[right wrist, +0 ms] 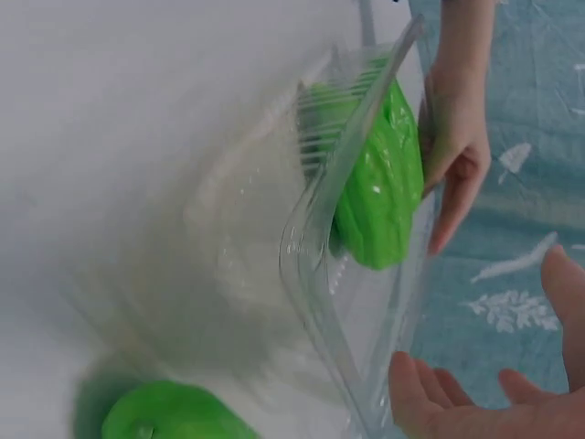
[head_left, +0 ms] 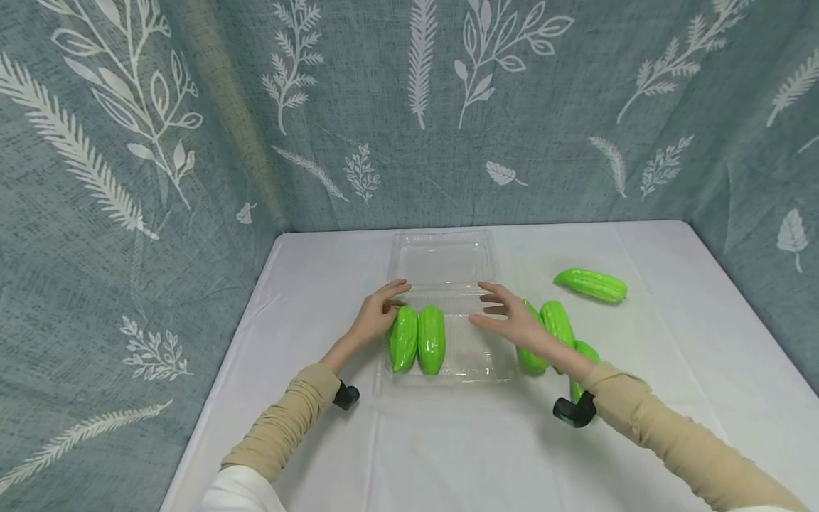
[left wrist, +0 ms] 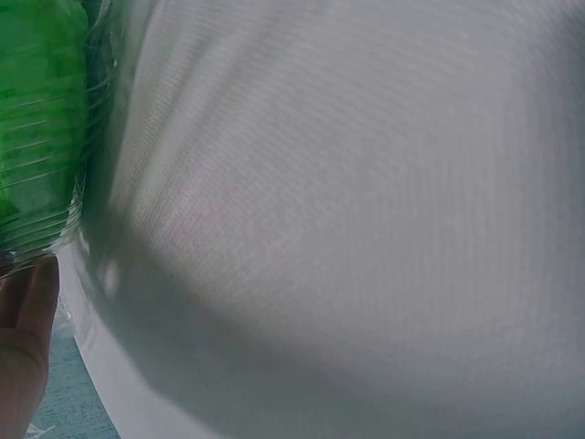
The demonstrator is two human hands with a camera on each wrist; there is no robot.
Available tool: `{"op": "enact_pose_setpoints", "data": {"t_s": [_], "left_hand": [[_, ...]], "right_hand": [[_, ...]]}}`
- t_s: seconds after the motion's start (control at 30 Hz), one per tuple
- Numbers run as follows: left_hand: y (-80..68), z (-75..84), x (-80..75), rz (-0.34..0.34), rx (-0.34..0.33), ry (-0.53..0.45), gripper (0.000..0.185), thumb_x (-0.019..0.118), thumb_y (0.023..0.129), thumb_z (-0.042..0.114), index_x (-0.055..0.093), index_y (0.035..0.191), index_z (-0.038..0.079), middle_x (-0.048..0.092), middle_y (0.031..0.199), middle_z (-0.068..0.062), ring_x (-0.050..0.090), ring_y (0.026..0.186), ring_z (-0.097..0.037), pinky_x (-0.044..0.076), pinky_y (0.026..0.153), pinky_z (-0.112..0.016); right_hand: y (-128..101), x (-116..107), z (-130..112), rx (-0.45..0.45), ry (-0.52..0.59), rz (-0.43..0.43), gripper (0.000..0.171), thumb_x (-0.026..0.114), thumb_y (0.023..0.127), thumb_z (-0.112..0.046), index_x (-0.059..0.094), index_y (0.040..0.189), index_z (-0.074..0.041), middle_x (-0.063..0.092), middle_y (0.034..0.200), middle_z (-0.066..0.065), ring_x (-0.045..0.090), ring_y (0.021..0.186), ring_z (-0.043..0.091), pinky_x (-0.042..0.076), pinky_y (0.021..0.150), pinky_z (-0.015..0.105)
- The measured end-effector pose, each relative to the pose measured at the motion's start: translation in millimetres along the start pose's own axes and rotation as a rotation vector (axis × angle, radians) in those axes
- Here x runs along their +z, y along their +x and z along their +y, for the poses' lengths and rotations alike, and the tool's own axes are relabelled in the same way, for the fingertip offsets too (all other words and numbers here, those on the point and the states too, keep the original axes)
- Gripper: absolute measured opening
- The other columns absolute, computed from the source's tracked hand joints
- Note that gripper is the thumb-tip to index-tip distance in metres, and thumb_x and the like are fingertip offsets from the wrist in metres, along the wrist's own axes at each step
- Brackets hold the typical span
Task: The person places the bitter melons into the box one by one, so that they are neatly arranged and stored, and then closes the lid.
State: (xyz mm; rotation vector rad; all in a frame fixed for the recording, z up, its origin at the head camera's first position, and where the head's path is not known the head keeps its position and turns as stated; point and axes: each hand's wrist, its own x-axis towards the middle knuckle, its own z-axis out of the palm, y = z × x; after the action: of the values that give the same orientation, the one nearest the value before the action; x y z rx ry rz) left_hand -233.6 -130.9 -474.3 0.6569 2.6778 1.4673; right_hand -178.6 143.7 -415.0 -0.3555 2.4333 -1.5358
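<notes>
Clear clamshell tray [head_left: 476, 366] mid-counter [head_left: 448, 455], two green gourds [head_left: 419, 340] lying lengthwise near-to-far in its left half; left hand [head_left: 377, 316] fingers extended touching tray's left edge, right hand [head_left: 512, 320] spread open, empty, over right half.

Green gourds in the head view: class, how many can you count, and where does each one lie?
6: two side by side in the clear tray, at and; three clustered behind the right hand, partly hidden; one alone at far right.
</notes>
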Motion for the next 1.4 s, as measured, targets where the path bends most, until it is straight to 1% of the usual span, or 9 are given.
{"op": "enact_pose_setpoints", "data": {"t_s": [0.2,0.37,0.53,0.73,1.07,1.4], "left_hand": [[0.1,-0.3,-1.1,-0.002,0.012,-0.001,0.051,0.041,0.078,-0.019,0.05,0.125,-0.002,0.038,0.137,-0.02,0.059,0.1,-0.033,0.052,0.084,-0.035],[0.8,-1.6,-0.9,-0.008,0.027,-0.001,0.051,0.04,0.078,-0.02,0.049,0.125,-0.003,0.038,0.136,-0.022,0.059,0.099,-0.034,0.052,0.084,-0.035],[0.1,-1.5,-0.5,-0.011,0.021,-0.006,0.051,0.04,0.077,-0.021,0.049,0.125,-0.004,0.037,0.136,-0.023,0.059,0.099,-0.034,0.052,0.084,-0.034],[0.9,-1.8,-0.2,-0.006,0.005,-0.004,0.051,0.04,0.078,-0.019,0.05,0.125,-0.001,0.038,0.137,-0.019,0.06,0.099,-0.032,0.052,0.084,-0.031],[1.8,-7.0,0.1,0.001,0.017,-0.001,0.051,0.041,0.078,-0.019,0.05,0.125,-0.001,0.038,0.137,-0.02,0.06,0.099,-0.032,0.052,0.084,-0.033],[1.3,-3.9,-0.2,-0.003,0.002,-0.011,0.051,0.04,0.078,-0.018,0.05,0.125,-0.001,0.038,0.137,-0.019,0.059,0.099,-0.033,0.052,0.084,-0.034]], "right_hand": [[-6,-11,2,-0.001,-0.006,0.021,0.069,0.062,0.083,-0.03,0.027,0.14,-0.011,0.038,0.134,0.023,0.042,0.119,0.039,0.044,0.094,0.047],[-9,-19,4,-0.019,0.005,0.042,0.068,0.061,0.084,-0.029,0.027,0.14,-0.009,0.039,0.134,0.023,0.042,0.119,0.04,0.044,0.094,0.047],[-14,-29,6,0.004,0.0,0.055,0.069,0.06,0.084,-0.035,0.026,0.14,-0.013,0.038,0.135,0.02,0.042,0.12,0.037,0.044,0.094,0.047],[-19,-40,9,0.031,-0.021,0.076,0.073,0.059,0.082,-0.041,0.024,0.141,-0.016,0.037,0.137,0.017,0.041,0.121,0.035,0.044,0.094,0.047],[-26,-53,16,0.045,-0.017,0.111,0.073,0.057,0.085,-0.039,0.021,0.143,-0.013,0.034,0.138,0.021,0.038,0.122,0.037,0.041,0.095,0.051],[-33,-62,26,0.087,-0.015,0.142,0.075,0.057,0.085,-0.039,0.018,0.143,-0.011,0.032,0.138,0.023,0.038,0.122,0.039,0.04,0.096,0.052]]}}
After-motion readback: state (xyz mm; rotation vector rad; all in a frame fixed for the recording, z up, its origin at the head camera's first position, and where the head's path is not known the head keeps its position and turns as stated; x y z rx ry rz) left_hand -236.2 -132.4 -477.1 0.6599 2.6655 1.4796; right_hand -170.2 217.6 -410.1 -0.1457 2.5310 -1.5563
